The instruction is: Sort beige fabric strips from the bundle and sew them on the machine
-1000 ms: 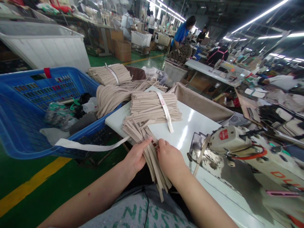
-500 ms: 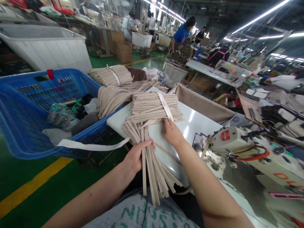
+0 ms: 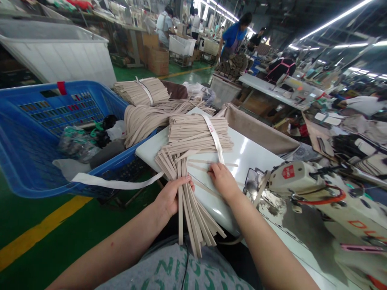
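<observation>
My left hand [image 3: 171, 195] is closed around a loose bunch of beige fabric strips [image 3: 196, 217], whose lower ends fan out over my lap. My right hand [image 3: 223, 180] rests low over the white tabletop [image 3: 254, 149], fingers curled in at a single beige strip [image 3: 232, 164]; the fingertips partly hide their hold. Just beyond lies a stacked bundle of beige strips [image 3: 193, 133] with a white band [image 3: 214, 135] across it, red writing on the band. The band's lower end reaches close to my right hand.
To the left stands a blue plastic basket [image 3: 39, 179] with plastic bags inside and a white strap [image 3: 117, 185] trailing out. More tied strips [image 3: 140, 92] lie behind. A sewing machine [image 3: 298, 179] is at right, a fabric-lined bin [image 3: 260, 129] beyond the table. People work farther back.
My right hand has moved slightly down, away from the banded bundle. A single strip now lies across the tabletop by its fingers. My left hand keeps its bunch, nearly still.
</observation>
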{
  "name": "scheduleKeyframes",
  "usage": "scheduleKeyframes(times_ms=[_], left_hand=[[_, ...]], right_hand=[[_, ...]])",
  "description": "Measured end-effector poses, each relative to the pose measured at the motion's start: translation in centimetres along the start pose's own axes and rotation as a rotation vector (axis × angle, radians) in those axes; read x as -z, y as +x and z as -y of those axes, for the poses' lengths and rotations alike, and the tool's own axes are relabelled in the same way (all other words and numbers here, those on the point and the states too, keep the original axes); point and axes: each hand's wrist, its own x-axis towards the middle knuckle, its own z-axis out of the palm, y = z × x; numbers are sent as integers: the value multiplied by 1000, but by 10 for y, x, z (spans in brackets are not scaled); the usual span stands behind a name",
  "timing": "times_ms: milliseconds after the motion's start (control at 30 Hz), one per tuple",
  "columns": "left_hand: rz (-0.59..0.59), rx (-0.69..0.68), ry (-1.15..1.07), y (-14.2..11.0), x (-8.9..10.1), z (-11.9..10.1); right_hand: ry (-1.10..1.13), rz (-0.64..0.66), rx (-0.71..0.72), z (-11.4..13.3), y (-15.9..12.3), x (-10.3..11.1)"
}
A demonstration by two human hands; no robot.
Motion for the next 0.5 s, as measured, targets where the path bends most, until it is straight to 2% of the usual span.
scheduleKeyframes(times_ms=[167,233,367,500], left_hand=[[-2,3,-7,0,0,0],[-10,4,-2,0,0,0],[-9,9,3,0,-1,0],[-30,9,11,-1,-4,0]], right_hand=[[31,-99,-12,-6,1,1],[-25,-46,-20,-6,3,6],[-172,142,-38,0,5,10],[-263,202,-28,11,0,9]])
